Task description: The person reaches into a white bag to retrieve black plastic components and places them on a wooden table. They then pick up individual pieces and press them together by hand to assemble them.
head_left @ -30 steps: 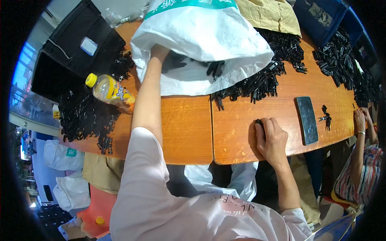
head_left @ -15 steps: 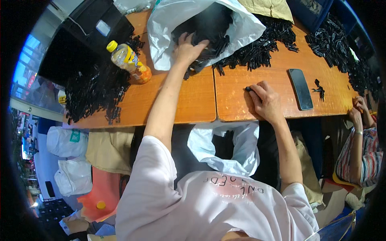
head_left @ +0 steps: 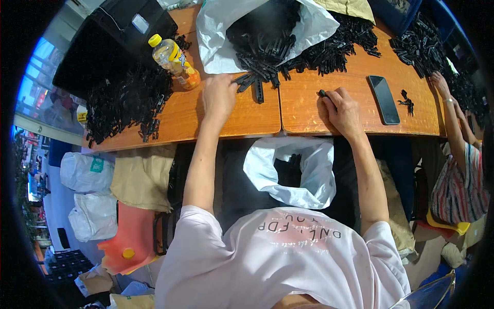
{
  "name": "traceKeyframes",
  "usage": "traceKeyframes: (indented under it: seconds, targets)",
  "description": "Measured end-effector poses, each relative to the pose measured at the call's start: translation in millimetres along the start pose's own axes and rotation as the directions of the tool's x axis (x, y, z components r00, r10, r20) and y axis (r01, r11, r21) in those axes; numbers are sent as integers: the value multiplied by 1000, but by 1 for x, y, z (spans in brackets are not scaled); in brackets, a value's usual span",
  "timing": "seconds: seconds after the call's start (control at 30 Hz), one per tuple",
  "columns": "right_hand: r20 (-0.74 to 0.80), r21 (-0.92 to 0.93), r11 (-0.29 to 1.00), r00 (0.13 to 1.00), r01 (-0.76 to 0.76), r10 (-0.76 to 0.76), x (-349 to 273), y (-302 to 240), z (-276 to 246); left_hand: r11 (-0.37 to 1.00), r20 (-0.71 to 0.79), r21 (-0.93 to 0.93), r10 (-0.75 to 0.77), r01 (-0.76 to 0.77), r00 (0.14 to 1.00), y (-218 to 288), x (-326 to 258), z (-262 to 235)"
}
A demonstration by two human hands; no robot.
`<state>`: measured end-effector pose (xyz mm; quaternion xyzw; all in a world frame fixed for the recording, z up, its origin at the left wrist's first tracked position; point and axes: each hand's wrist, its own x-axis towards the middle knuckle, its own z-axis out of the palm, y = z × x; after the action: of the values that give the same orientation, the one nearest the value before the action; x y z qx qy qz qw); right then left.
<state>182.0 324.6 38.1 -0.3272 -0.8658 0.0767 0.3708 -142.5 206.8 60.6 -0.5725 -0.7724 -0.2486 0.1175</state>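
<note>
A yellow-capped drink bottle is lying near the wooden table's left end, and a dark phone is lying flat toward its right end. Off the left edge, white sacks are sitting on the floor beside a tan bag.

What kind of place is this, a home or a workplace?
Probably a small workshop for sorting or assembly by hand. Heaps of small black plastic parts cover the wooden table, more spill from a white sack, and another person's hand works at the far right.
</note>
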Motion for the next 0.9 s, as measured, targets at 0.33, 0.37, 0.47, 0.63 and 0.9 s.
traceKeyframes:
  seconds: [0.33,0.37,0.47,0.63,0.9]
  targets:
    - [-46,195,973,990,-122,134,-39,-21,-18,352,144,-889,-394,293,908,59,-52,-25]
    - [-8,367,915,984,-165,180,-41,-31,-20,286,238,-894,-347,343,907,68,-61,-29]
    - [188,444,885,980,-141,62,-54,-65,-38,140,411,-882,-241,450,879,100,-88,-21]
    - [215,534,839,976,-106,-14,-71,-95,-53,267,502,-812,-132,519,855,132,-113,-21]
    - [266,527,838,964,-140,-7,-74,-91,-64,314,502,-830,60,461,863,135,-123,-38]
